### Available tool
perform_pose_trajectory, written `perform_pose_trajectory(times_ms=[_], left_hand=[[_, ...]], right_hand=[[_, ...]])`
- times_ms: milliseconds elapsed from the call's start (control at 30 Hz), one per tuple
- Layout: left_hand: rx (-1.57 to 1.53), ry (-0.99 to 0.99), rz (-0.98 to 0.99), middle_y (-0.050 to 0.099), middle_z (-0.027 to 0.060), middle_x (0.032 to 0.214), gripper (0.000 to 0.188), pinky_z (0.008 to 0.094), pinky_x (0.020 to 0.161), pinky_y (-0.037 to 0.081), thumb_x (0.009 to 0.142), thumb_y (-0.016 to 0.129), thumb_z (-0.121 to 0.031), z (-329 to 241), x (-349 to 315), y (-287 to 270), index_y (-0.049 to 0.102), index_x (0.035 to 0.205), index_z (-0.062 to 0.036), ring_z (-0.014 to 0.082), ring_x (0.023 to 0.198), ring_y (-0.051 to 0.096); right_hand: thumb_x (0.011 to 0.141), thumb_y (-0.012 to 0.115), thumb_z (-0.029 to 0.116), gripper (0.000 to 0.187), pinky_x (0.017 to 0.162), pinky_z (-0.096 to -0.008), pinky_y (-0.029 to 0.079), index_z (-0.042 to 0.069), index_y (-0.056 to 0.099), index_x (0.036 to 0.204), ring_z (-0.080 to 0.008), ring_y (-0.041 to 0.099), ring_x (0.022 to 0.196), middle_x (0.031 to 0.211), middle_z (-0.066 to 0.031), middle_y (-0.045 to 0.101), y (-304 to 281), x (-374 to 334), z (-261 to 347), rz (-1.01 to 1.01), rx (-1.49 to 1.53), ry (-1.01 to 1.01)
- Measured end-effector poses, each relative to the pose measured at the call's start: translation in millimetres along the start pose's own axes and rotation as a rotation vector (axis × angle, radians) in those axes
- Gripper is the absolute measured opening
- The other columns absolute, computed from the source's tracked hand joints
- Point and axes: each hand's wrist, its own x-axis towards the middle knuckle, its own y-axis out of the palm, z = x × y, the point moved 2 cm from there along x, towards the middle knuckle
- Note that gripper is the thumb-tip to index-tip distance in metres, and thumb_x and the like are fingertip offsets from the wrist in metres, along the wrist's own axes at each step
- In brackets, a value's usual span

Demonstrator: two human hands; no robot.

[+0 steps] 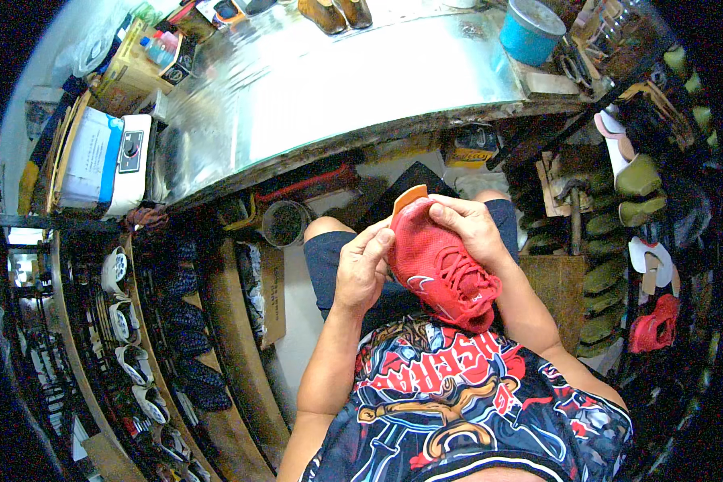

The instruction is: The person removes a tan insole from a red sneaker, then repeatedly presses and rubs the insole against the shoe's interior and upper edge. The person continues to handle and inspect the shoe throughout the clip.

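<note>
A red lace-up sneaker (446, 269) is held over my lap, its toe pointing away from me and its heel end close to my shirt. At the toe, a thin orange-tan piece (410, 201) sticks out past the red upper. My left hand (364, 269) pinches the left edge of the shoe near the toe, thumb and fingers together. From the other side my right hand (467, 229) grips the toe, with its thumb on top of the upper. The shoe hides the underside and some fingertips.
Ahead stands a metal-topped workbench (337, 88) with brown shoes (335, 14) and a blue bucket (532, 32). Shoe racks (140, 321) line the left. On the right are a hammer (574, 213), green shoe lasts (602, 277) and another red shoe (655, 324).
</note>
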Motion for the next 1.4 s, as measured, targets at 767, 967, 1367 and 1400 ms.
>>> perform_pose_trajectory(times_ms=[767,967,1367,1400], left_hand=[[0.095,-0.200,0.074,0.066,0.0069,0.145,0.046,0.0322,0.109,0.050,0.111,0.065,-0.020,18.7,-6.5,8.3,0.060,0.153,-0.0046,0.0159,0.128,0.063],[0.163,-0.125,0.101,0.068,0.0075,0.142,0.044,0.0303,0.107,0.052,0.110,0.066,-0.016,22.4,-2.0,5.6,0.062,0.151,-0.0028,0.0151,0.128,0.063],[0.113,-0.116,0.171,0.071,0.0120,0.139,0.051,0.0315,0.102,0.056,0.102,0.075,-0.011,15.1,-7.5,2.9,0.062,0.149,0.0009,0.0181,0.120,0.069],[0.120,-0.111,0.180,0.071,0.0122,0.139,0.052,0.0324,0.102,0.056,0.101,0.076,-0.011,15.8,-8.0,3.4,0.063,0.149,0.0007,0.0189,0.121,0.069]], right_hand=[[0.109,0.064,0.037,0.044,0.100,-0.0455,0.062,0.000,0.067,0.131,-0.0305,0.075,0.112,0.126,-0.0167,0.075,-17.5,12.2,-17.7,0.196,0.997,0.227],[0.109,0.064,0.036,0.042,0.101,-0.0460,0.062,0.000,0.067,0.130,-0.0303,0.075,0.112,0.127,-0.0167,0.075,-19.7,14.8,-22.9,0.194,1.067,0.231],[0.109,0.065,0.035,0.040,0.102,-0.0435,0.061,0.001,0.066,0.131,-0.0272,0.074,0.113,0.126,-0.0130,0.075,-16.0,12.8,-21.1,0.252,1.113,0.249],[0.109,0.065,0.035,0.040,0.102,-0.0430,0.061,0.001,0.066,0.131,-0.0265,0.074,0.113,0.126,-0.0124,0.075,-15.2,12.9,-20.4,0.277,1.118,0.240]])
